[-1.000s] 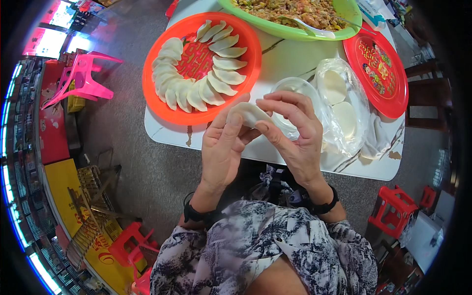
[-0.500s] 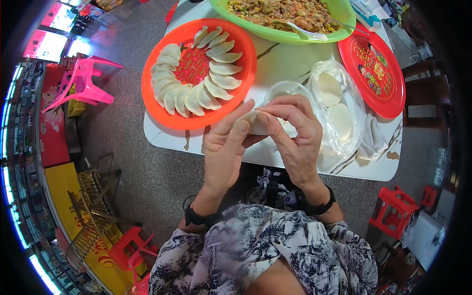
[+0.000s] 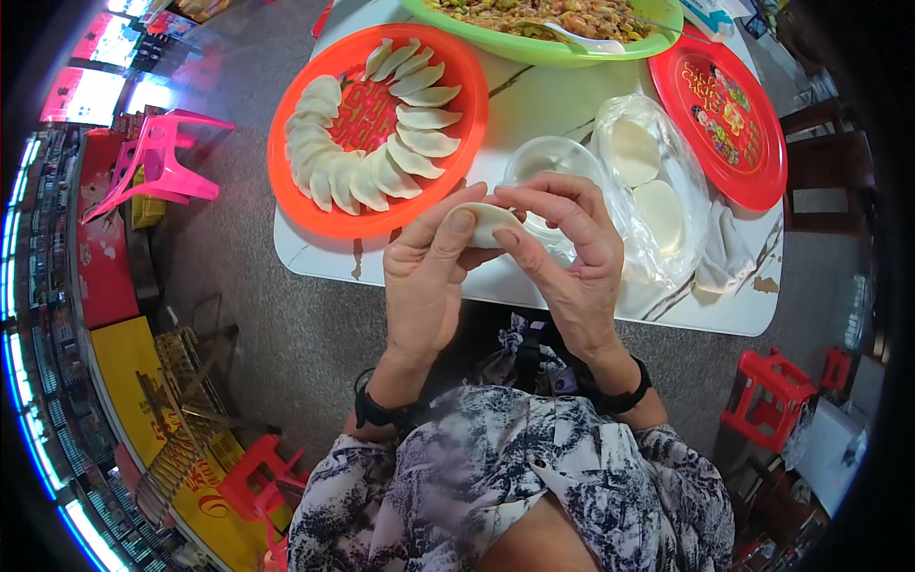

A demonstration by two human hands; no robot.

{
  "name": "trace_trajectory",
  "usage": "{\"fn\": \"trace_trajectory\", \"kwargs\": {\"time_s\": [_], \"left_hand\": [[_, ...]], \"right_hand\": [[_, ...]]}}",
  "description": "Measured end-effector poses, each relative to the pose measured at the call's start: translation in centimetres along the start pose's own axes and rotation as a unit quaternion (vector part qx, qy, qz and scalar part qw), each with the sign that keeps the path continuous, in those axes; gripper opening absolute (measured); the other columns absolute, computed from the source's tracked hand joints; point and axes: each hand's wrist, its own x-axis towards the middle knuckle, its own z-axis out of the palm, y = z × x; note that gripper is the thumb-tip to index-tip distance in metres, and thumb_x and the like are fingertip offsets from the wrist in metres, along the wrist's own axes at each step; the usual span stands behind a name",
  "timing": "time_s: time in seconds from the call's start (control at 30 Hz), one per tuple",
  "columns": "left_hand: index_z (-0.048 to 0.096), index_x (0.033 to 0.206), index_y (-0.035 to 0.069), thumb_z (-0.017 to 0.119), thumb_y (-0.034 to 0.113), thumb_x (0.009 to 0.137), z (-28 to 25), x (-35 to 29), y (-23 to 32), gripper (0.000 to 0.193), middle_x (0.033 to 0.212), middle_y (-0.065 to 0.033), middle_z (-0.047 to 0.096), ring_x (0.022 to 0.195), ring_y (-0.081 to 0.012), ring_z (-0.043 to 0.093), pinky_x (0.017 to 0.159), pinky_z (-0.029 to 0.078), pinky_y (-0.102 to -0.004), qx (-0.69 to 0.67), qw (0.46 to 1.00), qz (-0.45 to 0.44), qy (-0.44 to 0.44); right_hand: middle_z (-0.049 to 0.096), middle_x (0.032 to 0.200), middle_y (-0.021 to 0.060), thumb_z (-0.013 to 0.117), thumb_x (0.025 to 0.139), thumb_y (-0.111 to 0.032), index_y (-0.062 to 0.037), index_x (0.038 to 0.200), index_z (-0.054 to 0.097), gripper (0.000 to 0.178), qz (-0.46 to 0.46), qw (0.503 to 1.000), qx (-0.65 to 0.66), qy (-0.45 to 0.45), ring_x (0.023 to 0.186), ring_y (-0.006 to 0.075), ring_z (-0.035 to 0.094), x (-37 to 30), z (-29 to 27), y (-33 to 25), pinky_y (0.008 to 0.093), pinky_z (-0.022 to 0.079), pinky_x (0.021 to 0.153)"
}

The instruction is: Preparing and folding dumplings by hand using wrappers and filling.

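Just off the table's near edge, a pale folded dumpling (image 3: 489, 225) is held between my two hands. My left hand (image 3: 421, 286) pinches its left end, thumb on the near face and fingers behind. At the other end, my right hand (image 3: 579, 257) has its thumb against the dough and its forefinger curled over the rim. Beyond them lies an orange-red plate (image 3: 284, 176) with a ring of finished dumplings (image 3: 389, 176). A clear round bowl (image 3: 553, 153) stands behind my right hand, which partly hides it. Beside it, round dough wrappers (image 3: 658, 214) rest in a plastic bag (image 3: 688, 181).
A green basin (image 3: 524, 48) of chopped filling (image 3: 534, 13) with a spoon (image 3: 586, 40) stands at the table's far side. At the right are a red patterned plate (image 3: 720, 124) and a crumpled white cloth or bag (image 3: 724, 262). Red stools (image 3: 767, 396) stand on the floor.
The dumpling is tilted so that more of its rounded face shows. My right forefinger and thumb have spread slightly at its end. The table and its things sit a little higher in view.
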Motion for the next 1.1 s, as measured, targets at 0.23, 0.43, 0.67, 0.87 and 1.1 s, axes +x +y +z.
{"fn": "trace_trajectory", "kwargs": {"time_s": [0.23, 0.43, 0.67, 0.87, 1.1], "left_hand": [[0.056, 0.128, -0.003, 0.056, 0.007, 0.097, 1.1, -0.1, 0.0, 0.033, 0.117, -0.0143, 0.064, 0.104, -0.0208, 0.065, 0.090, 0.057, -0.0385, 0.033, 0.999, 0.010, -0.005], [0.059, 0.127, -0.002, 0.058, 0.009, 0.096, 0.8, 0.1, -0.2, 0.033, 0.114, -0.0116, 0.066, 0.102, -0.0171, 0.064, 0.090, 0.056, -0.0332, 0.171, 0.984, 0.049, -0.008], [0.058, 0.128, -0.003, 0.056, 0.013, 0.099, 1.5, 0.6, 0.2, 0.033, 0.116, -0.0140, 0.066, 0.102, -0.0197, 0.065, 0.089, 0.054, -0.0313, 0.095, 0.995, 0.015, -0.001], [0.047, 0.136, -0.004, 0.052, 0.012, 0.100, 1.3, -0.2, 0.3, 0.040, 0.123, -0.0164, 0.061, 0.110, -0.0236, 0.063, 0.090, 0.054, -0.0373, -0.020, 0.999, -0.039, -0.016], [0.043, 0.140, -0.003, 0.058, 0.001, 0.093, 1.5, -0.3, 0.7, 0.050, 0.118, -0.0142, 0.063, 0.105, -0.0212, 0.064, 0.091, 0.056, -0.0370, 0.057, 0.998, -0.007, -0.017]], "right_hand": [[0.063, 0.093, 0.0070, 0.074, 0.079, -0.004, -0.0071, 0.096, 0.074, 0.018, 0.001, 0.998, 0.045, 0.031, 0.090, 0.0198, 0.058, -0.1, 0.0, 0.7, 0.0303, 0.047, 0.077], [0.063, 0.093, 0.0067, 0.072, 0.079, -0.002, -0.0054, 0.093, 0.073, 0.015, -0.015, 0.998, 0.048, 0.030, 0.088, 0.0196, 0.058, 0.1, 0.0, 0.5, 0.0303, 0.047, 0.075], [0.063, 0.101, 0.0089, 0.073, 0.080, -0.007, -0.0055, 0.102, 0.071, 0.022, -0.049, 0.999, -0.006, -0.010, 0.096, 0.0220, 0.056, 0.9, -0.7, 0.4, 0.0336, 0.046, 0.084], [0.059, 0.119, 0.0122, 0.069, 0.083, -0.008, -0.0072, 0.124, 0.063, 0.041, -0.022, 0.998, -0.006, -0.057, 0.113, 0.0268, 0.054, -0.5, -1.7, 0.7, 0.0356, 0.043, 0.096], [0.060, 0.113, 0.0098, 0.062, 0.090, -0.004, -0.0084, 0.111, 0.072, 0.023, 0.086, 0.987, 0.129, -0.050, 0.097, 0.0168, 0.060, -0.8, -1.4, -0.5, 0.0290, 0.050, 0.081]]}}
